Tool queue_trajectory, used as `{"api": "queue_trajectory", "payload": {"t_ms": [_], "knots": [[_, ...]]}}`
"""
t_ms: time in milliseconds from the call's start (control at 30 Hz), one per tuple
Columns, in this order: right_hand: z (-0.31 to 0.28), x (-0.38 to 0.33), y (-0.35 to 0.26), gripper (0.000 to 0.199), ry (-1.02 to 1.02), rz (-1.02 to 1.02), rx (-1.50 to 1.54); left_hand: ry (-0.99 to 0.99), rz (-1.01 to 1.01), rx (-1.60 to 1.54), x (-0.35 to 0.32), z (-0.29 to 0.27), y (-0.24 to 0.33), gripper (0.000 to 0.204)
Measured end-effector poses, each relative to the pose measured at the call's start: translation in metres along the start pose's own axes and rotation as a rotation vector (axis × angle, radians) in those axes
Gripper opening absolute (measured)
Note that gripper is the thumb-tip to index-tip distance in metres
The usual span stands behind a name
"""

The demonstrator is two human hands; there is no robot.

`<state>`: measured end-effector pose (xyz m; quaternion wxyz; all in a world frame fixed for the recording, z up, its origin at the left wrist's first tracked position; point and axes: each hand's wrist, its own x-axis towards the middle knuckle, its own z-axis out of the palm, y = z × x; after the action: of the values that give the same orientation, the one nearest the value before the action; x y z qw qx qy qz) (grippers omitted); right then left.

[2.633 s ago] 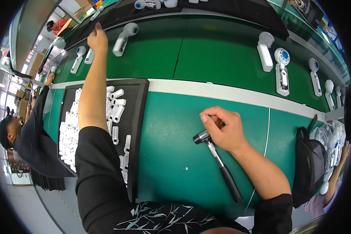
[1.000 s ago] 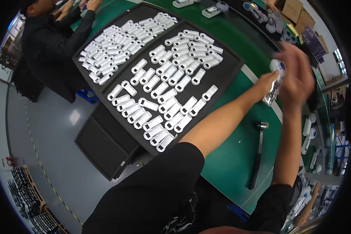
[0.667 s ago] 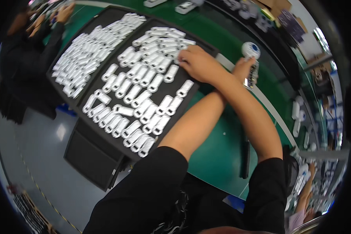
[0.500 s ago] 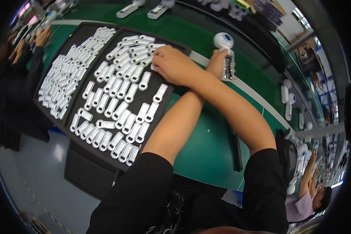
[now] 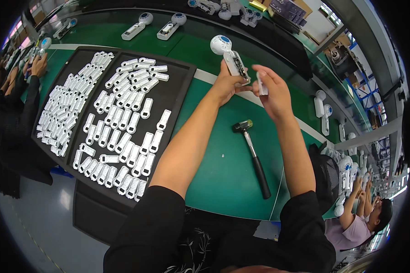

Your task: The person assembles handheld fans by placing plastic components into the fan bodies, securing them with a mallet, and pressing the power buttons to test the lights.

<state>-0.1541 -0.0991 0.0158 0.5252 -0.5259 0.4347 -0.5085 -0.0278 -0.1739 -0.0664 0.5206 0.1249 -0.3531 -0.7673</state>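
Note:
My left hand (image 5: 225, 85) is closed round the lower end of a white handheld device (image 5: 234, 63). The device has a ball-shaped head with a blue disc, and its handle is open along one side, showing dark inner parts. Just to the right, my right hand (image 5: 274, 93) pinches a white cover (image 5: 262, 85), partly hidden by the fingers. The cover is close to the device's lower end, and whether they touch I cannot tell. Left of my arms lies a black tray (image 5: 180, 75) with many similar white covers (image 5: 133, 123) in two sections.
A mallet (image 5: 256, 164) with a black grip lies on the green table (image 5: 214, 182) between my forearms. Two more devices (image 5: 168, 28) lie beyond the tray, others (image 5: 325, 116) at the right. A dark mesh bag (image 5: 321, 177) is beside my right arm. Co-workers sit at both sides.
My right hand has come from the tray back to the right with a white cover. My left hand has moved left with the device, so my arms no longer cross. The mallet's head is uncovered.

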Motion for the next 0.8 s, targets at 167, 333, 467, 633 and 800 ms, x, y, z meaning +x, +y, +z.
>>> {"api": "queue_trajectory", "payload": {"t_ms": [167,333,467,633,800], "knots": [[-0.051,-0.012,0.030,0.038,0.104,0.059,0.297,-0.053,0.019,0.225,0.002,0.002,-0.013,0.080],[-0.074,0.000,0.040,0.041,-0.071,0.063,0.412,-0.088,-0.058,0.317,0.000,0.005,-0.013,0.081],[-0.042,0.002,0.044,0.043,0.120,-0.011,0.471,-0.076,-0.058,0.348,-0.001,0.006,-0.014,0.084],[-0.039,0.006,0.051,0.043,0.270,-0.217,-0.113,-0.089,-0.060,0.382,0.001,0.009,-0.012,0.092],[-0.031,0.002,0.051,0.042,0.406,-0.043,0.148,-0.095,0.001,0.443,0.002,0.016,-0.023,0.093]]}}
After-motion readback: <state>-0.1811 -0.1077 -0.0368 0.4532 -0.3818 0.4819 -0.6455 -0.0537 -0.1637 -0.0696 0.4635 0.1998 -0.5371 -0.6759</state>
